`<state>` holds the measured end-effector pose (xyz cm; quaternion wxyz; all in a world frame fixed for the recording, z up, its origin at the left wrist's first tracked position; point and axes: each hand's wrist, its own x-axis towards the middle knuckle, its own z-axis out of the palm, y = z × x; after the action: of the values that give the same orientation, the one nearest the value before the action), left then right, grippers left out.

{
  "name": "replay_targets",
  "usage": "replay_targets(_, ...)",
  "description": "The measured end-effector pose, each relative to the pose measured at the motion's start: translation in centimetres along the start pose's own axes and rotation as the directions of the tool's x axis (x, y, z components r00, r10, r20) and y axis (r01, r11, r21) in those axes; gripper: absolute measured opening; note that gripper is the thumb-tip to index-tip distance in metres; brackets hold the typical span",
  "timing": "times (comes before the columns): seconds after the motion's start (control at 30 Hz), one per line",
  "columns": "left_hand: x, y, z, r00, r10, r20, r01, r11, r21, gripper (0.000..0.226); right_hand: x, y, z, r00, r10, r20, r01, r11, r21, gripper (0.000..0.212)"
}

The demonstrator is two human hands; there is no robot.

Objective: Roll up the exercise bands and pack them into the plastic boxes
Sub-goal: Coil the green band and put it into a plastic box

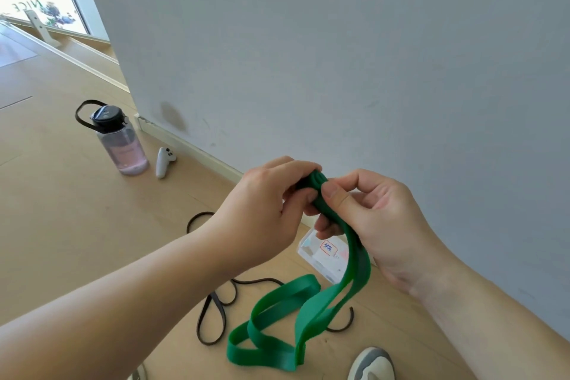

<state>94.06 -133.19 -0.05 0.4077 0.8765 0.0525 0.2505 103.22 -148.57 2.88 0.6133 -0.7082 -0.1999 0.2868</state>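
Green exercise band [311, 296] | small coil at top end pinched between left hand [271, 207] and right hand [379, 216], both closed on it, held above floor | loose tail hangs to wood floor [61, 210] | clear plastic box [324, 253] below hands, by wall | black band [216, 315] lies beside.

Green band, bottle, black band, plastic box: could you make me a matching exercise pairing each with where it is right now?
Things:
1. green band
2. bottle
3. black band
4. plastic box

Places:
A. lying loose on the floor
B. standing upright on the floor, left of the wall corner
C. on the floor by the wall, below the hands
D. partly rolled between both hands

Pairs: 1-D, 2-B, 3-A, 4-C
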Motion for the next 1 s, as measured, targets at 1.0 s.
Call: replay_targets(1.0, -0.6, -0.1, -0.3, 0.992, 0.124, -0.025, -0.124, 0.992, 0.003, 0.037, 0.4, -0.9, -1.6, 0.994, -0.094, 0.06, 0.104, 0.975, -0.198, 0.014)
